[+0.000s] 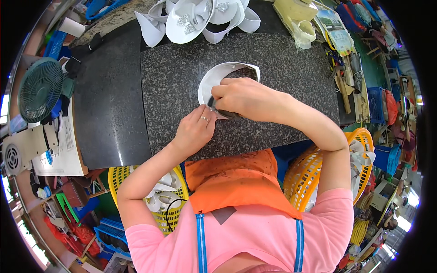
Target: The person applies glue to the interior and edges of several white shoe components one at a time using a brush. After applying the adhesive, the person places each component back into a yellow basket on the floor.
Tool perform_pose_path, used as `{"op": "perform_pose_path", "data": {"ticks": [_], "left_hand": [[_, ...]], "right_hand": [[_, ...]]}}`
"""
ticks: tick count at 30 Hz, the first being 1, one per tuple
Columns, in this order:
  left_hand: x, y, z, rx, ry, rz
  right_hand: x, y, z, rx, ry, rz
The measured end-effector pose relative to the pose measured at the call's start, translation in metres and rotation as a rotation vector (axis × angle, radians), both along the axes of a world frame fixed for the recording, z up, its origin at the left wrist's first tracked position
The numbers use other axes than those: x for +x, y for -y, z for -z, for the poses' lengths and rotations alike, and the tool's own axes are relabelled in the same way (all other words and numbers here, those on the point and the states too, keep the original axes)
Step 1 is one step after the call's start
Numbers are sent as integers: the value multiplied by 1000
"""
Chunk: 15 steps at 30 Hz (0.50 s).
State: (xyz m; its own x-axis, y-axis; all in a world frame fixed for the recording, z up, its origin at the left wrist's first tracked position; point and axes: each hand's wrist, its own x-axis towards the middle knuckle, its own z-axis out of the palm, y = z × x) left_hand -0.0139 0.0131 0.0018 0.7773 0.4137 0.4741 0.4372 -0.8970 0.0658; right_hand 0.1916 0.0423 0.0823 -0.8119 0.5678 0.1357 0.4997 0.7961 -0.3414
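Observation:
A curved white shoe upper (208, 85) lies on the speckled dark stone slab (177, 73), right in front of me. My left hand (195, 128), with a ring on one finger, is closed on its near edge in a pinch. My right hand (248, 100) reaches over the upper, fingers curled round a dark-handled tool (226, 113). The fist covers most of this tool, so I cannot tell its exact kind. Both hands nearly meet at the upper's near left edge, where the fingertips hide the point of contact.
White uppers with silvery ornaments (191, 20) are heaped at the slab's far edge. A cream-coloured stand (298, 18) is at the far right. A yellow basket (116, 179) and an orange basket (302, 177) flank my lap, holding white pieces. A green fan (41, 88) stands left.

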Motion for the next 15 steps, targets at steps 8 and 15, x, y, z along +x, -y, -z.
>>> {"op": "perform_pose_path", "data": {"ticks": [8,15], "left_hand": [[5,-1,-10,-67,-61,-13],[16,4,-16,95,-257,-37]], "right_hand": [[-1,-22,0,-45,51,523],[16,-3,-21,-443,-75,552]]}}
